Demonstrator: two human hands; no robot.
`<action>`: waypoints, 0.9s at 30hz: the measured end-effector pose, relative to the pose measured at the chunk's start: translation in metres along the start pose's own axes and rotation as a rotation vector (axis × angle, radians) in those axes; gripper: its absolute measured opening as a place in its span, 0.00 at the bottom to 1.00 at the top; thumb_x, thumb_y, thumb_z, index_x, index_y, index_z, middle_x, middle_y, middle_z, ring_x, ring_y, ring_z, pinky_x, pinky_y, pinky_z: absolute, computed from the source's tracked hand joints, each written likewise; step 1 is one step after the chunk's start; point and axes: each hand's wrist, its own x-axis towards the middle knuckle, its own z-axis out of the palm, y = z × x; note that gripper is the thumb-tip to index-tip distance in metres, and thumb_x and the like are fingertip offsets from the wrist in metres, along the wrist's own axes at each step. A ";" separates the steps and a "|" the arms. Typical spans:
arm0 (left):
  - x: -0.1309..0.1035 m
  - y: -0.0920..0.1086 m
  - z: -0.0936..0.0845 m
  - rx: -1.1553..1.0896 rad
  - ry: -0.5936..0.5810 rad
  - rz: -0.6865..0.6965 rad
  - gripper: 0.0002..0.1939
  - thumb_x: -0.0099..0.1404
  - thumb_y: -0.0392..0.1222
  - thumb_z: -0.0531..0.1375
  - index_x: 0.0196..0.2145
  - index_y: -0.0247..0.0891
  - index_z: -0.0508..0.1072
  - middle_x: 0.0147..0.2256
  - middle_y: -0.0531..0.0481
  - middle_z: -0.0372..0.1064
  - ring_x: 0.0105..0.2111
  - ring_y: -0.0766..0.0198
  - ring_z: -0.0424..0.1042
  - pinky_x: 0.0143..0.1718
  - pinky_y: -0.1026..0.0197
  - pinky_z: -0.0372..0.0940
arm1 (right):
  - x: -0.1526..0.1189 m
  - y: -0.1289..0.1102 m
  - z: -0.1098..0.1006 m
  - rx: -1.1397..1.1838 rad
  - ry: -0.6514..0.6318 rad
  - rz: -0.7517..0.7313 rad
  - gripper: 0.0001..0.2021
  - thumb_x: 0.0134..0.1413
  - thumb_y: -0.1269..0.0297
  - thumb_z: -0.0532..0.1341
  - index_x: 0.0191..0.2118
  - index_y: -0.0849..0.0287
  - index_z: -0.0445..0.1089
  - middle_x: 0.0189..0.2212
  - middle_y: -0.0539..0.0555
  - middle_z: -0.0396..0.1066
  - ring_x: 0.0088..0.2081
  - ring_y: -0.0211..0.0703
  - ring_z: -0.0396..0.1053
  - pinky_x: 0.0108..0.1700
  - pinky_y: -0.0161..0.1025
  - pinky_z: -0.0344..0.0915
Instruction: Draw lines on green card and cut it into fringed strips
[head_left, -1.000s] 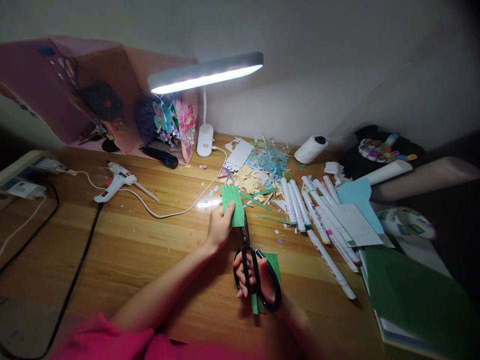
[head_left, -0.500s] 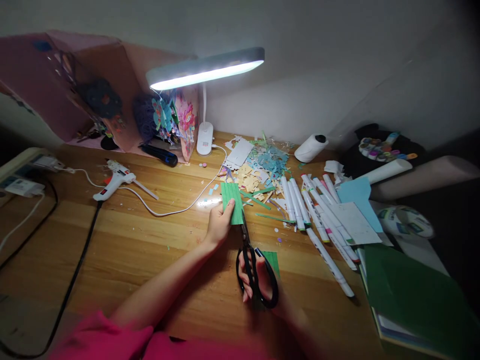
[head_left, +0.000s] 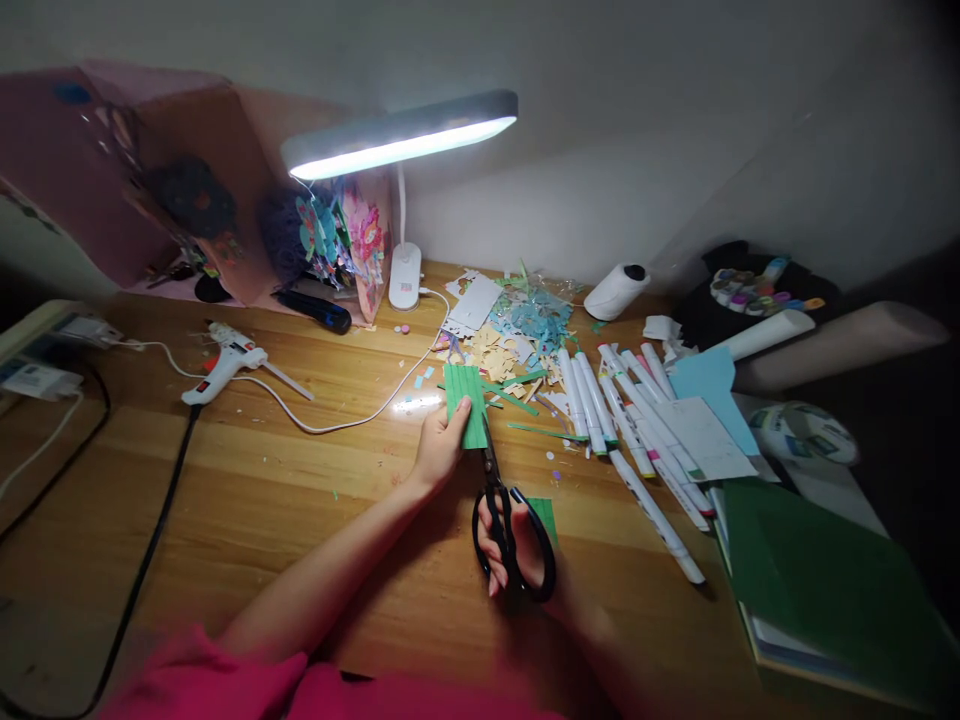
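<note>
A green paper strip piece point(head_left: 465, 390) with lengthwise lines is pinched upright in my left hand point(head_left: 440, 440), thumb on its front. My right hand point(head_left: 517, 545) grips the black-handled scissors point(head_left: 501, 510), its fingers through the loops. The scissors' blades point away from me and lie along the right edge of the green paper, near its lower corner. Another green paper piece point(head_left: 543, 516) lies on the table beside my right hand, partly covered by the scissors.
Paper scraps point(head_left: 499, 350), several white markers point(head_left: 637, 425) and a green folder point(head_left: 810, 570) lie on the wooden table point(head_left: 300, 520). A lit lamp point(head_left: 405, 275), a glue gun point(head_left: 225, 368) with cables and a pink box point(head_left: 247, 150) stand farther left.
The camera view has shifted slightly, moving the background a little left. My hands keep nearly the same pose, and the scissors' handles look slightly higher.
</note>
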 end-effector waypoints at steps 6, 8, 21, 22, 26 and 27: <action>-0.001 -0.003 0.000 -0.003 -0.017 -0.022 0.25 0.50 0.60 0.63 0.17 0.34 0.65 0.16 0.58 0.55 0.17 0.73 0.52 0.17 0.68 0.47 | 0.004 0.007 -0.001 -0.013 0.006 -0.056 0.31 0.42 0.30 0.52 0.32 0.58 0.58 0.17 0.42 0.55 0.14 0.28 0.57 0.20 0.31 0.66; -0.003 -0.003 0.001 -0.001 -0.029 -0.028 0.25 0.50 0.60 0.64 0.17 0.34 0.65 0.15 0.58 0.55 0.17 0.73 0.51 0.17 0.68 0.47 | 0.005 0.005 0.001 -0.015 0.011 -0.072 0.32 0.41 0.29 0.51 0.31 0.58 0.58 0.17 0.42 0.55 0.14 0.28 0.57 0.20 0.31 0.66; -0.007 -0.001 0.006 -0.013 -0.031 -0.059 0.25 0.49 0.61 0.64 0.16 0.35 0.65 0.14 0.58 0.56 0.15 0.72 0.53 0.16 0.67 0.50 | 0.007 -0.004 0.006 -0.019 0.061 -0.037 0.32 0.40 0.28 0.52 0.29 0.58 0.57 0.16 0.41 0.54 0.12 0.26 0.54 0.16 0.28 0.64; -0.007 -0.001 0.006 -0.012 -0.031 -0.056 0.25 0.49 0.61 0.64 0.16 0.35 0.65 0.14 0.58 0.56 0.15 0.72 0.54 0.16 0.67 0.50 | 0.007 -0.005 0.007 -0.023 0.072 -0.022 0.31 0.40 0.29 0.53 0.28 0.58 0.56 0.16 0.41 0.54 0.12 0.26 0.53 0.15 0.28 0.63; -0.007 -0.001 0.006 -0.002 -0.030 -0.034 0.25 0.50 0.61 0.63 0.16 0.35 0.65 0.13 0.58 0.55 0.15 0.72 0.54 0.17 0.67 0.53 | 0.008 -0.009 0.008 -0.034 0.122 0.002 0.30 0.42 0.30 0.53 0.27 0.58 0.56 0.15 0.40 0.54 0.11 0.25 0.51 0.13 0.27 0.62; -0.007 -0.001 0.005 0.002 -0.026 -0.023 0.24 0.51 0.60 0.64 0.17 0.35 0.66 0.13 0.58 0.56 0.15 0.71 0.55 0.18 0.67 0.54 | 0.008 -0.009 0.008 -0.033 0.122 0.006 0.30 0.42 0.30 0.53 0.27 0.58 0.56 0.15 0.40 0.54 0.11 0.25 0.51 0.13 0.27 0.62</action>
